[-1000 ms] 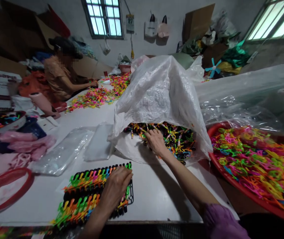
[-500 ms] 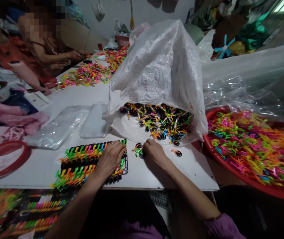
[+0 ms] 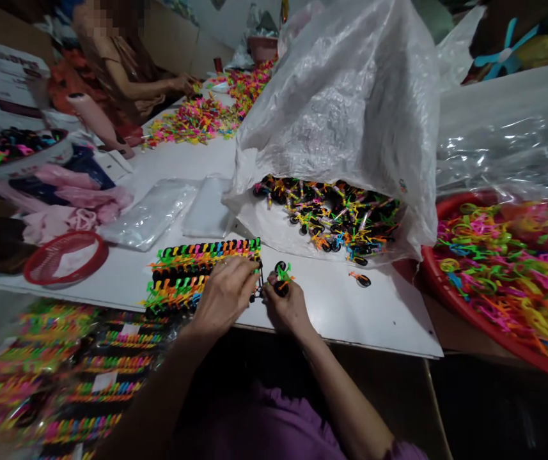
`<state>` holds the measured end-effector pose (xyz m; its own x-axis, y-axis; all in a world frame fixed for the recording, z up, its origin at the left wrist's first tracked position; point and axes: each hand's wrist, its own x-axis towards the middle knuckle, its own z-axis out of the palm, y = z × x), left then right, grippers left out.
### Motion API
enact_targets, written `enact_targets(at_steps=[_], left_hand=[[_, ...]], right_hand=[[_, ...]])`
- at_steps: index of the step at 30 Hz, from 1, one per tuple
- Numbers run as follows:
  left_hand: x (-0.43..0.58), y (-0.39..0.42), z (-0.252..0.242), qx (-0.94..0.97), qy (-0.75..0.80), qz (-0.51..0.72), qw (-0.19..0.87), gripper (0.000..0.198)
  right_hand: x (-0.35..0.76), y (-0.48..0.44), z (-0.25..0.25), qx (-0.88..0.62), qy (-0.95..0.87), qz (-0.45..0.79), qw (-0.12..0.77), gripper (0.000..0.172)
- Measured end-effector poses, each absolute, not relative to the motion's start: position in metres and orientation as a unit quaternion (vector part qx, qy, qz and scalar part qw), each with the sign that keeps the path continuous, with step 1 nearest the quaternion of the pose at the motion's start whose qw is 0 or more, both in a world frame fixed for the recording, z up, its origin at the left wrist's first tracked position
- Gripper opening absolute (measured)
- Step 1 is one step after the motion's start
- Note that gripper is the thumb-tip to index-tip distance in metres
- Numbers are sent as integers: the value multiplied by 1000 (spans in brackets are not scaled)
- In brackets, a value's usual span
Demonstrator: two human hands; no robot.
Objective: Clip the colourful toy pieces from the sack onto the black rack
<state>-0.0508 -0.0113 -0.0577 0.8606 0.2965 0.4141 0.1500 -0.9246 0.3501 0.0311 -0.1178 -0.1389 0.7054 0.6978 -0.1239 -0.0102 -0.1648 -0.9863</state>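
Observation:
A black plastic rack [image 3: 178,268] lies on the white table, filled with rows of small, brightly coloured toy bicycles. My left hand [image 3: 228,289] rests over its right end, fingers bent down and closed on the edge; part of the rack is hidden beneath it. Just to the right, my right hand [image 3: 289,308] pinches a green toy bicycle [image 3: 283,271] with black wheels, its fingertips close to the rack's end. An orange toy bicycle [image 3: 360,279] lies apart on the table further right.
Behind my hands, a big white sack [image 3: 331,108] lies open with many toy bicycles inside. At right is a red basin [image 3: 439,281] of coloured parts. Clear bags [image 3: 151,214] and a red basket [image 3: 38,271] lie left. Another person's arm [image 3: 149,88] works at a far pile.
My view has shifted, so the scene sits further right. My right hand has come left and nearer me, taking hold of the green toy bicycle. My left hand stays on the rack.

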Motion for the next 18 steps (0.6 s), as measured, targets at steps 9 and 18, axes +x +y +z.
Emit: enact_targets(at_steps=[9,18], left_hand=[[-68,-28,-90,952,101,231,171,21],[-75,-40,-79,947,105,267,147,18]], right_hand=[[39,-120,-141,-766,-506,161,363,17],[63,-123,-135,-696,-524,300,388,8]])
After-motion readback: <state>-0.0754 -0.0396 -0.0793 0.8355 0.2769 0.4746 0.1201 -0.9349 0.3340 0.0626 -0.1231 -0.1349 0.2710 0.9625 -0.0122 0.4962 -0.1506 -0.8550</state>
